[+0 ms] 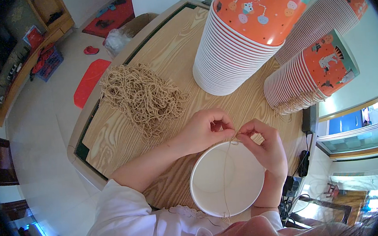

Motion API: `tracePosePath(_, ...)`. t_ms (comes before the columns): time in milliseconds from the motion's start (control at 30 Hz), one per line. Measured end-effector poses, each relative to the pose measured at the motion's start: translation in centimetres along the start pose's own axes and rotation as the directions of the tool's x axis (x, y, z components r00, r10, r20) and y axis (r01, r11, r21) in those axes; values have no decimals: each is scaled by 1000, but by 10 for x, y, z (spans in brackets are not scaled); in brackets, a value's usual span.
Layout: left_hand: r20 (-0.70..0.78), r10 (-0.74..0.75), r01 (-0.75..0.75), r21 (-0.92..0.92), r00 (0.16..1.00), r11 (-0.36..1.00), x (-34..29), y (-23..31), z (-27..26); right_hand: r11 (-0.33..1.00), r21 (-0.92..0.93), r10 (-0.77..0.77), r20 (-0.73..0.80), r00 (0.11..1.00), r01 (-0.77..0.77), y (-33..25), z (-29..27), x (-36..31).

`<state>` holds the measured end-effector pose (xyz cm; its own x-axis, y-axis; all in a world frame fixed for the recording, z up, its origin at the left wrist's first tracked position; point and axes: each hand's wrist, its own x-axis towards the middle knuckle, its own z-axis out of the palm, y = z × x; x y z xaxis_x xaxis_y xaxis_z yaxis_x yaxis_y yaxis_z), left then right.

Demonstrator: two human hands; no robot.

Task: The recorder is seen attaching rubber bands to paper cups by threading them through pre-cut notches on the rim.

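A white paper bucket [208, 181] stands at the table's near edge with its mouth facing up. Tan string [224, 178] stretches across that mouth, from the near rim to the far rim. At the far rim my left hand [214, 127] pinches the string between thumb and forefinger. My right hand [264, 145] is closed in a pinch on the same string, its fingertips almost meeting the left ones. Small loops of string show just below the fingertips; whether they form a knot I cannot tell.
A tangled heap of tan strings [144, 97] lies on the wooden table [173, 38] to the left. Tall stacks of orange-printed paper buckets [236, 46] stand at the back, with a shorter stack [297, 74] at right. A black adapter [304, 162] and cables are by the right edge.
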<state>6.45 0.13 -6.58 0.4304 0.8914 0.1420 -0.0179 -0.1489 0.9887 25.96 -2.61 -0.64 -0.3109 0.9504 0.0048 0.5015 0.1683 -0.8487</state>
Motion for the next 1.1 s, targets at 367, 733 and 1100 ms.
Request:
tracePosePath(367, 97, -48, 51, -33, 994, 998, 1, -1, -3, 1000, -10, 4, -30, 1000, -4, 1, 1, 0)
tracePosePath(733, 175, 89, -91, 2, 980, 996, 2, -5, -10, 999, 11, -48, 13, 999, 48, 11, -2, 7)
tracePosePath(1100, 191, 162, -172, 36, 968, 984, 3, -4, -14, 994, 95, -67, 95, 993, 58, 20, -4, 11)
